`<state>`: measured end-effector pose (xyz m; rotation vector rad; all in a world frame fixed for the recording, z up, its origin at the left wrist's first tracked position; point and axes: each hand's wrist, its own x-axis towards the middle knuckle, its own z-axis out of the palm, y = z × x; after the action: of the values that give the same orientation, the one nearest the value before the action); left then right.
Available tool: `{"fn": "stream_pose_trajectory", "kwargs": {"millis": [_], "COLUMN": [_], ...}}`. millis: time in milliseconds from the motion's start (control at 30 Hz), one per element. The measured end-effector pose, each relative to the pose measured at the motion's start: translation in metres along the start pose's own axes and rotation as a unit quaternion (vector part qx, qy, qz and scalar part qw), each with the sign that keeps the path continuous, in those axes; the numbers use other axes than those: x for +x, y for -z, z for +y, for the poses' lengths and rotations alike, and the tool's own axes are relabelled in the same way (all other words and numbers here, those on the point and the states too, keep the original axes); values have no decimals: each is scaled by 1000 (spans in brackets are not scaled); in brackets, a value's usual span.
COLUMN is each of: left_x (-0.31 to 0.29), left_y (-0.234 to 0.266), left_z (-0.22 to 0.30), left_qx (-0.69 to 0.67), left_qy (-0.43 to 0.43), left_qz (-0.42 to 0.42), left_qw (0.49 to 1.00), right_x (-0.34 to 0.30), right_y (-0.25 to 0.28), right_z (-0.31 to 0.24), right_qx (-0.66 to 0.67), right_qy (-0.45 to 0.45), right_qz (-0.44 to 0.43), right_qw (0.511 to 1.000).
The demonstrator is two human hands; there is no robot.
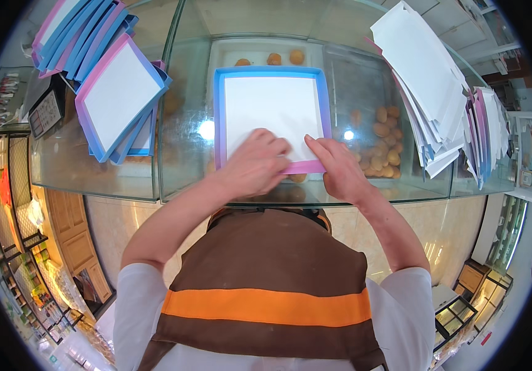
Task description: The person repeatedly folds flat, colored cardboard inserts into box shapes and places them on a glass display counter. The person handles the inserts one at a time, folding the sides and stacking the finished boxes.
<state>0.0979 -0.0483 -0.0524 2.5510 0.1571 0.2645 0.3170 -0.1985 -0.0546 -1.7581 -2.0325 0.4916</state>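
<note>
A shallow square cardboard box (272,105) with a white inside and blue, purple and pink walls lies on the glass counter in front of me. Its far and side walls stand up. My left hand (258,162) is closed at the near wall, fingers curled over its left part and slightly blurred. At the near right corner my right hand (338,168) pinches the wall, its thumb reaching over the inside. A strip of the pink near wall shows between the two hands. The fingertips on the outer side of the wall are hidden.
Folded boxes (121,93) are piled at the left, beside a dark device with a panel (46,113). Flat white cardboard sheets (423,74) are stacked at the right, with more folded pieces (485,123) beyond. Under the glass counter (185,142) lie round brown pastries (386,139).
</note>
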Motion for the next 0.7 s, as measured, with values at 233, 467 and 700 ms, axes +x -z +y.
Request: {"fn": "stream_pose_trajectory", "kwargs": {"millis": [233, 467, 700], "left_x": [52, 47, -7], "left_y": [-33, -32, 16], "left_z": [8, 8, -3], "left_qx": [-43, -27, 114], "left_qy": [4, -23, -6], "left_qz": [-3, 15, 130], "left_qw": [999, 999, 985], "right_x": [-7, -11, -15], "right_y": [5, 4, 9], "right_z": [4, 2, -15], "right_qx": [105, -26, -25], "right_qy": [-61, 14, 15], "right_qz": [76, 90, 229], "right_qw": [990, 996, 973]}}
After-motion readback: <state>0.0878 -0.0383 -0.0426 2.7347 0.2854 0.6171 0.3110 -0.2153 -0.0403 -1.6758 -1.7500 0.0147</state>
